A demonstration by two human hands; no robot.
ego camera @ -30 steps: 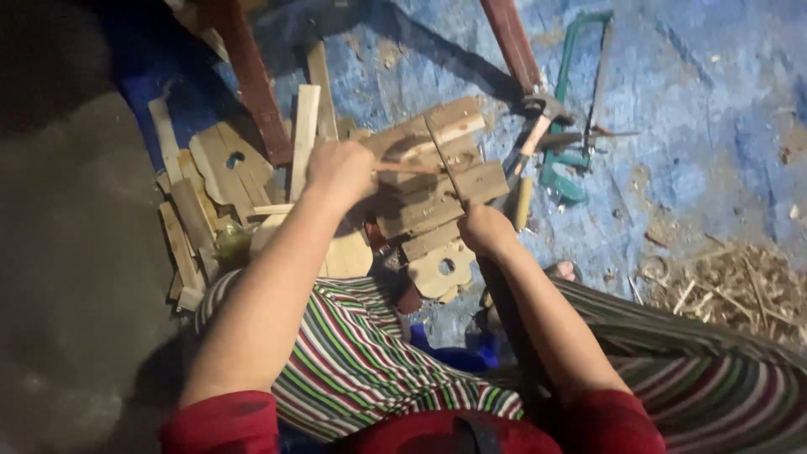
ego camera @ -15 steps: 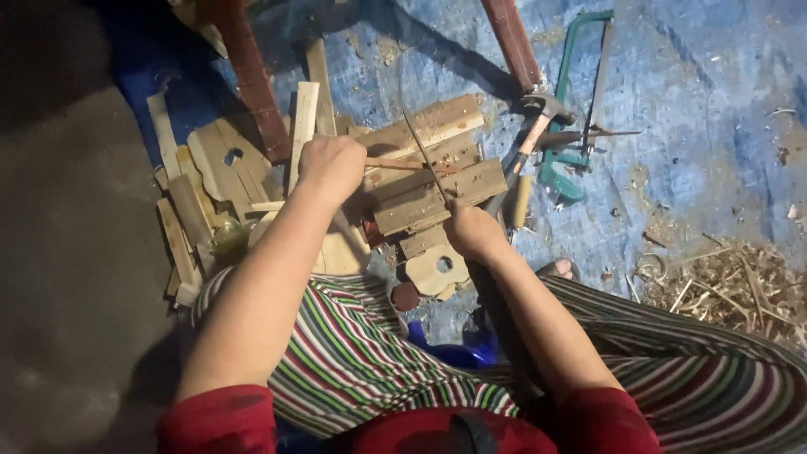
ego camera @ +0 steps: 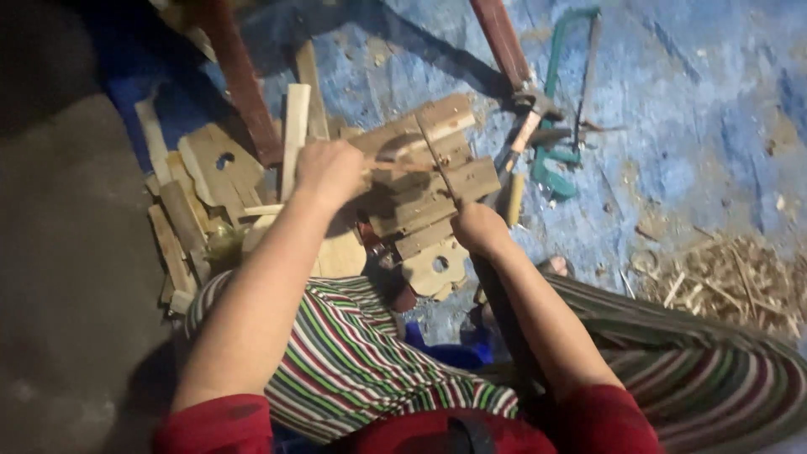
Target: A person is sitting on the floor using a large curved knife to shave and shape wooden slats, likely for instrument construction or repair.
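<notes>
The left hand (ego camera: 329, 172) is closed in a fist around a thin wooden stick (ego camera: 395, 165) that lies across the top of a slatted wooden assembly (ego camera: 429, 172), and the right hand (ego camera: 477, 227) is clenched on that assembly's near edge. The assembly rests on a blue tarp (ego camera: 672, 126), just right of a pile of cut wood pieces (ego camera: 210, 193). A green hacksaw (ego camera: 563, 109) lies right of it.

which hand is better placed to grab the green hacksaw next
Right, probably. The right hand rests at the near right edge of the wooden assembly, on the same side as the green hacksaw. The left hand is clenched on the assembly's far left side, so it would have to cross over.
</notes>
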